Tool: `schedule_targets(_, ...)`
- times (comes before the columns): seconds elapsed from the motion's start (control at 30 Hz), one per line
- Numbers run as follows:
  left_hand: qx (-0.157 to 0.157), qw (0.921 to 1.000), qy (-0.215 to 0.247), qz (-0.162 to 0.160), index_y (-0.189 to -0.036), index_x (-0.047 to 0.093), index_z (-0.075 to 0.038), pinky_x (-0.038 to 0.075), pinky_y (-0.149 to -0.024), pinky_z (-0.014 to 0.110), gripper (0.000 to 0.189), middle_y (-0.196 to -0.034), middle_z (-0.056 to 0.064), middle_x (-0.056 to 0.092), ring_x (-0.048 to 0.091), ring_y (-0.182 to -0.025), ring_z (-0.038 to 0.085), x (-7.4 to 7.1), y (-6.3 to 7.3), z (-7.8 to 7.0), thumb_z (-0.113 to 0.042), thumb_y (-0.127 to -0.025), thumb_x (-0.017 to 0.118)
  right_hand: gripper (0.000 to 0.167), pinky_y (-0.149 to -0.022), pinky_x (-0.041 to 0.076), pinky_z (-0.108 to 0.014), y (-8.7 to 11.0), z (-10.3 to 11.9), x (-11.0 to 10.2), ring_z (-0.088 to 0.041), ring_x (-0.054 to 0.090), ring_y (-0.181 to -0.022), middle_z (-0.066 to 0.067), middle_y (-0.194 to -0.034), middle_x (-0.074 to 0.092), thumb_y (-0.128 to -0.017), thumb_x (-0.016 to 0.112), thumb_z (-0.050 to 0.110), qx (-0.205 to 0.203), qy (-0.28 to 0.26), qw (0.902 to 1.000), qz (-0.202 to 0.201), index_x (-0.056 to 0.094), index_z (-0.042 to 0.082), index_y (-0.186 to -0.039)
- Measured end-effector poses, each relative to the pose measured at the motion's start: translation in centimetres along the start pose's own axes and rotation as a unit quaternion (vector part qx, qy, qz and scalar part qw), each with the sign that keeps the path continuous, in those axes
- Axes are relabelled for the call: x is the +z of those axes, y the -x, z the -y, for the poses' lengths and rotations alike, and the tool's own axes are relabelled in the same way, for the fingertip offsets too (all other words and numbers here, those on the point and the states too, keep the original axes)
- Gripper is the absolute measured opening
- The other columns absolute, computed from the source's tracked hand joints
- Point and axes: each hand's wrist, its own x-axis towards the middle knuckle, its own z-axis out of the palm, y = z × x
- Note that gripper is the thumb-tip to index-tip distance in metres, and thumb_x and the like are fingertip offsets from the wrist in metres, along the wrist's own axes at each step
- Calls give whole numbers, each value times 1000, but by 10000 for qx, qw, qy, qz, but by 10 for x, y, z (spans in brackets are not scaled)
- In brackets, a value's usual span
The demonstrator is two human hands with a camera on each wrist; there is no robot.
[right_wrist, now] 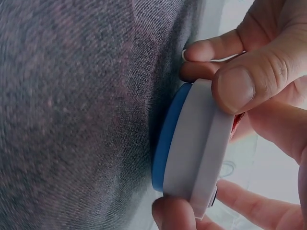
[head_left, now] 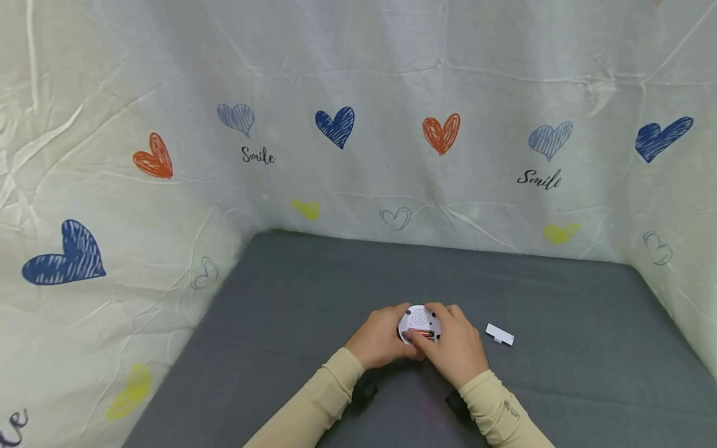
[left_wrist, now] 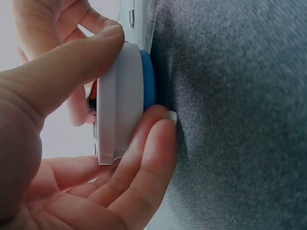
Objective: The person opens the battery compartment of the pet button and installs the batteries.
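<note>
1. The left hand (head_left: pixel 383 339) is partly closed, thumb and fingers gripping the left edge of the round white device (head_left: pixel 419 317).
2. The right hand (head_left: pixel 456 345) is partly closed round the device's right edge, thumb bent across its face by a red battery (head_left: pixel 424 334).
3. The device sits between both hands, perforated face up, blue side toward the grey desk (head_left: pixel 313 286).
4. Right of the device, a small white cover (head_left: pixel 500 334) lies on the desk.
5. Behind the device hangs a heart-printed sheet (head_left: pixel 386 56).
</note>
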Motion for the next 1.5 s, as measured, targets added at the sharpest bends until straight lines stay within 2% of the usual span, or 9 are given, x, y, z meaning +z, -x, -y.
schedule_targets(0.23, 29, 10000, -32, -44, -129, 69, -17, 53, -78, 27, 61, -107, -4, 74, 63, -86, 8, 1, -1, -1, -36, -78, 97, 61, -67, 48, -33, -1, -1, -1, -18, 60, -77, -12, -112, 67, -85, 93, 38, 74, -132, 9998, 100, 70, 12, -135)
schedule_targets(0.43, -64, 9999, -132, -62, -143, 66, -12, 53, -81, 28, 76, -116, 1, 75, 64, -93, 11, 1, -1, -4, -32, -78, 99, 51, -73, 50, -36, -4, -3, -4, -21, 63, -85, -12, -110, 70, -84, 94, 23, 254, -456, 9986, 83, 70, 13, -128)
schedule_targets(0.53, -105, 9999, -83, -17, -142, 66, -13, 53, -81, 28, 74, -115, 1, 75, 63, -92, 11, -1, -1, -5, -32, -78, 99, 48, -74, 49, -36, -6, -4, -6, -20, 63, -86, -11, -107, 71, -84, 94, 21, 266, -513, 9983, 77, 71, 14, -126)
schedule_targets(0.7, -37, 10000, -36, 67, -137, 68, -15, 53, -80, 27, 69, -112, -1, 75, 63, -91, 9, -3, -1, -4, -34, -79, 99, 49, -72, 48, -35, -8, -6, -10, -17, 60, -84, -8, -104, 71, -84, 94, 26, 126, -317, 9992, 216, 72, 14, -126)
schedule_targets(0.9, -85, 10000, -21, -25, -144, 66, -13, 56, -89, 33, 80, -121, 2, 76, 67, -102, 14, -1, -1, -2, -34, -75, 101, 44, -75, 55, -40, -7, -21, -31, -19, 69, -88, -8, -111, 75, -91, 87, 37, 72, 101, 9990, 425, 75, 15, -128)
schedule_targets(1.07, -165, 9998, 17, -90, -149, 62, -10, 56, -100, 40, 89, -130, 7, 75, 68, -115, 22, 1, -1, -2, -33, -73, 102, 31, -83, 59, -53, -4, -54, -60, -31, 74, -93, -14, -115, 76, -93, 85, 25, 49, 556, 9983, 170, 79, 9, -118)
schedule_targets(1.2, -169, 9998, 60, -112, -150, 62, -9, 55, -103, 43, 90, -132, 8, 74, 68, -118, 24, 2, -1, -1, -32, -73, 102, 23, -87, 57, -60, -4, -75, -78, -40, 74, -100, -17, -109, 78, -89, 88, 16, 65, 899, 9954, 329, 80, 6, -108)
schedule_targets(1.37, -222, 9997, 62, -92, -151, 61, -9, 55, -105, 45, 91, -135, 9, 73, 67, -121, 25, 2, -2, 1, -33, -73, 102, 14, -73, 56, -51, -8, -84, -85, -28, 70, -82, -10, -97, 77, -86, 88, 14, 306, 1051, 9902, 864, 77, 10, -94)
schedule_targets(1.5, -270, 9996, 59, -80, -152, 60, -9, 54, -106, 46, 93, -136, 11, 72, 66, -123, 27, 3, -2, 1, -35, -73, 102, 14, -66, 51, -44, -7, -86, -82, -22, 61, -73, -5, -87, 71, -85, 87, 9, 321, 1210, 9881, 892, 74, 11, -87)
